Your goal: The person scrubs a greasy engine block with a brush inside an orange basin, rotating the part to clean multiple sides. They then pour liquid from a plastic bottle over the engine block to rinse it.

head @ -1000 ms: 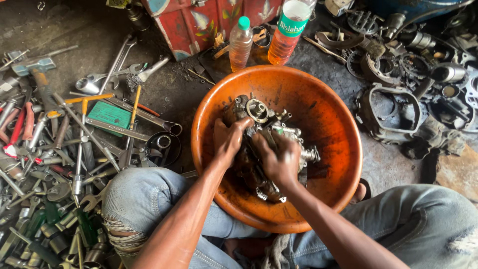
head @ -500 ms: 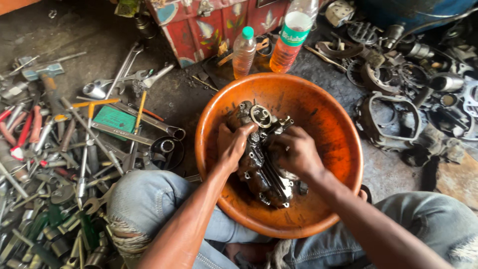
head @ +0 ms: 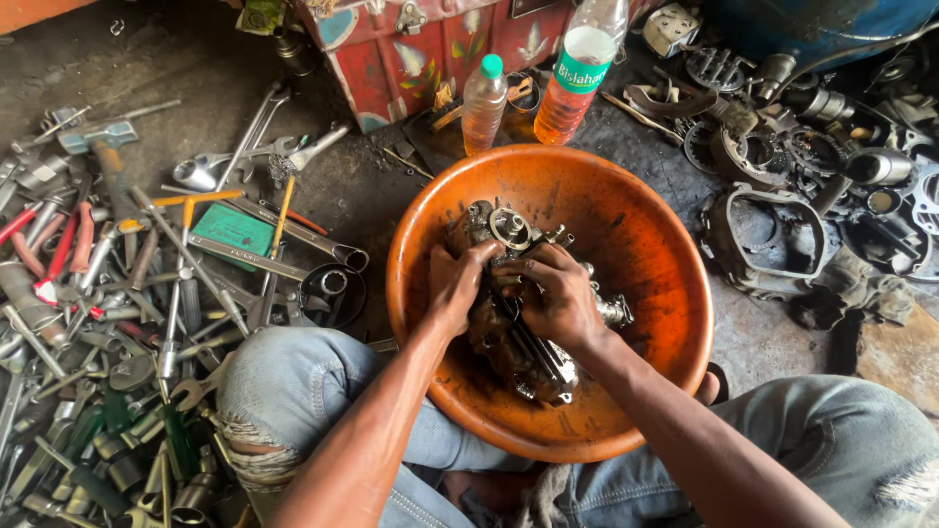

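Note:
A greasy metal engine part (head: 528,357) lies in an orange plastic basin (head: 646,235) between my knees. My left hand (head: 452,284) grips the part's left side. My right hand (head: 553,293) is closed over its top, fingers curled around the casting. A round port (head: 511,228) and some studs stick out at the part's far end, beyond my fingers. Both hands are wet and oily. The underside of the part is hidden.
Wrenches, screwdrivers and pliers (head: 147,293) are heaped on the floor at left. Two plastic bottles (head: 484,103) (head: 579,78) stand behind the basin, before a painted red metal box (head: 421,49). Engine housings and gaskets (head: 773,235) lie at right.
Both hands have slid toward the far end of the engine part, and the part has turned a little in the basin. The view has shifted slightly.

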